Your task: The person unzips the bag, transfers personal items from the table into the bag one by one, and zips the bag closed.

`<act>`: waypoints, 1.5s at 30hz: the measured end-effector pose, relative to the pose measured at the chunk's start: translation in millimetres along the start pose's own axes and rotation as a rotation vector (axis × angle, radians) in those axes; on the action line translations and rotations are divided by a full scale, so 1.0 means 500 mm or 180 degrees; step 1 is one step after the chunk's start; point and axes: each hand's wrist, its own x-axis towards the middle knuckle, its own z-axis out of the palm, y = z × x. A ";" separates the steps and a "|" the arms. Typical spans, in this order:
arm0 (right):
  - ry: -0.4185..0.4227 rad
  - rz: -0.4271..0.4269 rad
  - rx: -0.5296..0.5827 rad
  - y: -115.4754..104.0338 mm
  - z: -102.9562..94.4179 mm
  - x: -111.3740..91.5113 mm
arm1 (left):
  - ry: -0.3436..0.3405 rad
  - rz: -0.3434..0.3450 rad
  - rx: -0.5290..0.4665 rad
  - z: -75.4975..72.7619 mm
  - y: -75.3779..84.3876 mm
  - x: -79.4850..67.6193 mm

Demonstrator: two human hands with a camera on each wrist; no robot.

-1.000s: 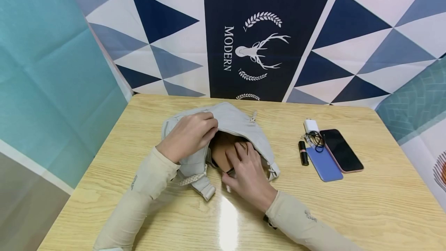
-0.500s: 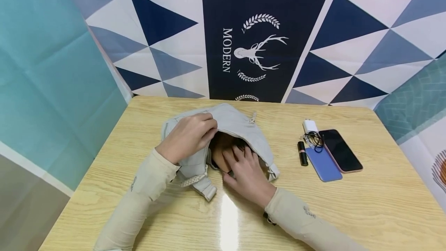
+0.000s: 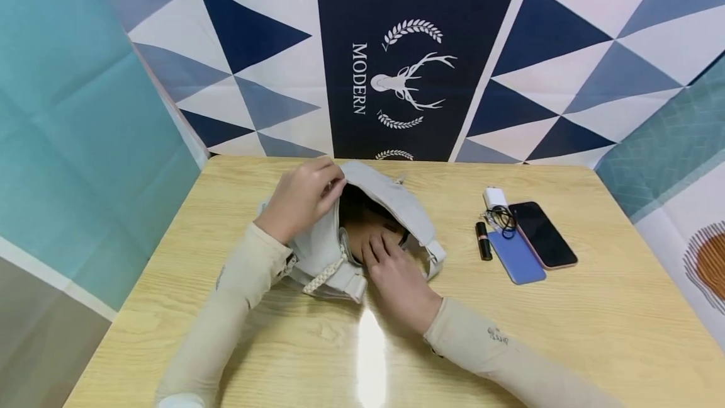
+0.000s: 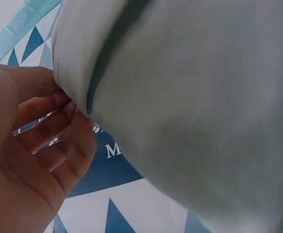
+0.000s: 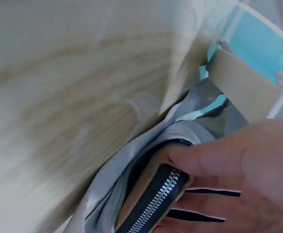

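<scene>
A light grey fabric bag (image 3: pixel 391 187) lies on the table with its zipped mouth facing the person. My left hand (image 3: pixel 303 197) pinches the upper edge of that mouth and holds it raised; the left wrist view shows thumb and fingertips on the cloth (image 4: pixel 195 107). Inside the opening sits a tan wallet (image 3: pixel 358 238) with a black-taped metal zipper. My right hand (image 3: pixel 399 279) reaches in and grips the wallet (image 5: pixel 153 204), thumb on one side near the zipper end, fingers on the other. The wallet's far part is hidden in the bag.
To the right on the wooden table (image 3: pixel 595 332) lie a black-screened phone (image 3: pixel 542 235), a flat blue rectangular item (image 3: pixel 517 260), a black lipstick-like tube (image 3: pixel 484 241), a white charger plug (image 3: pixel 495 197) and a coiled black cord (image 3: pixel 501 219). A patterned cloth (image 3: pixel 260 36) hangs behind.
My left hand has lifted the bag's edge up and back, so the mouth gapes wider. The bag's near strap end has shifted right. My right hand stays at the wallet.
</scene>
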 end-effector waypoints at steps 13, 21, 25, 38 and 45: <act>0.0144 0.0446 0.0849 0.031 -0.011 0.007 | -0.0476 -0.0112 -0.0336 -0.043 -0.025 0.074; 0.0296 0.0172 0.0887 0.034 0.004 0.028 | -0.0549 -0.0015 -0.0570 -0.045 -0.025 0.064; 0.0271 0.0153 0.0765 0.038 0.016 0.021 | -0.0538 -0.0060 -0.0591 -0.053 -0.021 0.061; 0.0592 -0.0409 -0.0066 0.057 -0.023 -0.041 | -0.0504 -0.0117 -0.0394 -0.080 -0.011 0.056; 0.0759 0.0239 0.0466 0.141 -0.047 -0.038 | -0.0506 -0.0059 -0.0457 -0.088 -0.009 0.045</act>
